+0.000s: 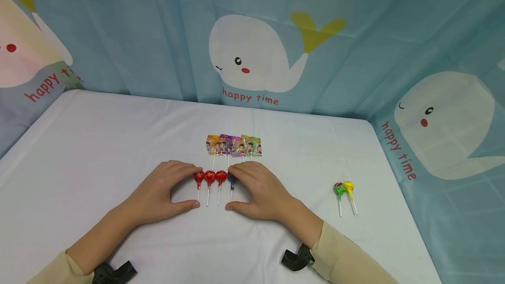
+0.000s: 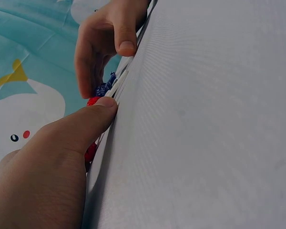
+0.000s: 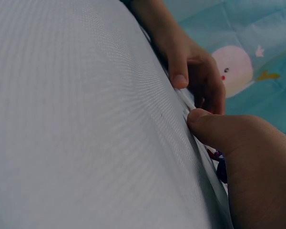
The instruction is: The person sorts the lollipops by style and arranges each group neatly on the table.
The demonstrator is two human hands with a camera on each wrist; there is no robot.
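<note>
My left hand (image 1: 163,194) lies at the left end of a row of lollipops, fingertips at the head of the outer red lollipop (image 1: 199,178) and thumb by its stick end. Beside it stand a second red lollipop (image 1: 210,177) and a third red lollipop (image 1: 221,176), heads away from me. At the right end, the fingers of my right hand (image 1: 262,189) partly cover the head of a dark blue lollipop (image 1: 231,180); the thumb is near its stick. Both hands curve around the row with thumb and fingers apart. In the left wrist view, the left thumb (image 2: 105,102) overlaps the sticks.
Behind the row lie several lollipops in flat printed wrappers, including an orange one (image 1: 212,143) and a green one (image 1: 252,145). A green lollipop (image 1: 339,189) and a yellow lollipop (image 1: 349,187) lie together at the right on the white tablecloth (image 1: 118,135). A blue whale-print curtain (image 1: 158,34) surrounds the table.
</note>
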